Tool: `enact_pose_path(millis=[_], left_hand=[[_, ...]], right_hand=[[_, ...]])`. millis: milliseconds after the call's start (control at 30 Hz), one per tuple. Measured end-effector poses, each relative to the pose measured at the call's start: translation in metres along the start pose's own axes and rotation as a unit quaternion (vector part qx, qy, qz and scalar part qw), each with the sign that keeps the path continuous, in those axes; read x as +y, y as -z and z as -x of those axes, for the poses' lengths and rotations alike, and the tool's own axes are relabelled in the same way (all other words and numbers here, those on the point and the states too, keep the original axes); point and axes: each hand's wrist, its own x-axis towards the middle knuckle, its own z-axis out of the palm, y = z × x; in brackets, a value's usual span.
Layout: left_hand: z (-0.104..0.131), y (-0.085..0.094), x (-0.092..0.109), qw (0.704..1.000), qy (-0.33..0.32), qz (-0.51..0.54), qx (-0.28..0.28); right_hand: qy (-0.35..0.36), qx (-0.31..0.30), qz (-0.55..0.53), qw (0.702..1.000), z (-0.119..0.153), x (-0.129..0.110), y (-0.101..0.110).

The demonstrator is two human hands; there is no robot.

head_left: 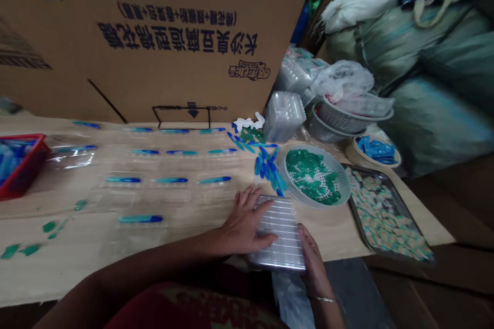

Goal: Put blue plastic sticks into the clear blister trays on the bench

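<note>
Cardboard dominates the background: a large brown printed carton (154, 36) stands upright behind a pale wooden desk (77, 257), with bulging grey-green sacks (436, 87) piled to the right. On the desk lie rows of clear plastic blister trays (170, 185), each carrying a slim blue-and-teal pen-like piece.

At the near edge, both hands rest on a stack of clear ribbed plastic blister packs (280, 234). The left hand (247, 223) lies flat on the stack's left part, fingers spread and pointing toward the far right, thumb along the near side. The right hand (311, 257) cups the stack's right near corner, fingers curled against its edge; neither hand pinches anything.

The step in hand looks like steadying or squaring the stack, or separating its top sheet. A next move would probably call for a fingertip under one edge while the other hand holds the rest down.

The stack's long axis runs from the person outward, toward a round white perforated basket of green plastic bits (314, 177); its ribs run crosswise. Loose blue pen pieces (268, 169) lie just beyond the stack, and a metal tray of pale multicoloured pieces (386, 216) sits at the right.
</note>
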Motion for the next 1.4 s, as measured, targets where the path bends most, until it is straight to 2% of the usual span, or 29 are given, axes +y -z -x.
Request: enact_pose_path(millis=[133, 267, 333, 400, 467, 533, 600, 667, 733, 833, 933, 1000, 1033, 1100, 1200, 1233, 1300, 1367, 1400], left_hand=[[0.004, 0.007, 0.012, 0.991, -0.086, -0.089, -0.060], [0.003, 0.005, 0.014, 0.978, -0.136, -0.146, -0.059], [0.001, 0.006, 0.014, 0.975, -0.140, -0.159, -0.063], [0.001, 0.007, 0.016, 0.973, -0.142, -0.164, -0.073], [0.002, 0.008, 0.019, 0.974, -0.135, -0.166, -0.078], [0.005, 0.007, 0.021, 0.976, -0.124, -0.162, -0.076], [0.008, 0.005, 0.020, 0.979, -0.118, -0.150, -0.066], [0.009, 0.003, 0.018, 0.982, -0.116, -0.134, -0.060], [0.006, 0.004, 0.017, 0.987, -0.107, -0.103, -0.060], [-0.005, 0.018, 0.026, 0.994, -0.110, 0.012, -0.017], [-0.019, 0.038, 0.044, 0.972, -0.176, 0.154, 0.023], [-0.022, 0.051, 0.051, 0.956, -0.192, 0.222, 0.018], [-0.019, 0.056, 0.051, 0.950, -0.174, 0.258, 0.023], [-0.002, 0.061, 0.041, 0.933, -0.086, 0.341, 0.081], [0.047, 0.054, 0.007, 0.876, 0.125, 0.406, 0.229], [0.065, 0.047, -0.007, 0.857, 0.199, 0.395, 0.262], [0.096, 0.029, -0.035, 0.831, 0.329, 0.355, 0.274], [0.115, 0.012, -0.058, 0.829, 0.399, 0.280, 0.274], [0.120, 0.006, -0.068, 0.836, 0.412, 0.235, 0.274]], right_hand=[[0.031, -0.009, 0.016, 0.999, -0.004, 0.000, 0.001], [0.044, -0.055, 0.056, 0.996, -0.007, -0.009, 0.004], [0.083, -0.098, 0.143, 0.981, -0.008, -0.021, 0.007], [0.120, -0.145, 0.234, 0.954, -0.010, -0.034, 0.012], [0.134, -0.173, 0.272, 0.937, -0.013, -0.041, 0.020], [0.135, -0.156, 0.250, 0.946, -0.016, -0.042, 0.031], [0.154, -0.094, 0.173, 0.968, -0.017, -0.041, 0.043], [0.178, -0.030, 0.083, 0.980, -0.014, -0.043, 0.055], [0.187, -0.015, 0.021, 0.982, -0.007, -0.051, 0.060], [0.186, -0.059, -0.006, 0.981, 0.013, -0.071, 0.050], [0.188, -0.139, 0.010, 0.972, 0.031, -0.092, 0.025], [0.190, -0.189, 0.029, 0.963, 0.035, -0.100, 0.008], [0.196, -0.194, 0.042, 0.960, 0.033, -0.101, 0.002], [0.222, -0.155, 0.106, 0.957, 0.023, -0.095, -0.006], [0.227, -0.086, 0.241, 0.940, 0.002, -0.069, -0.004], [0.201, -0.085, 0.260, 0.941, -0.004, -0.059, -0.001], [0.124, -0.105, 0.239, 0.957, -0.011, -0.039, 0.006], [0.059, -0.119, 0.183, 0.974, -0.011, -0.025, 0.012], [0.040, -0.117, 0.155, 0.980, -0.009, -0.020, 0.015]])
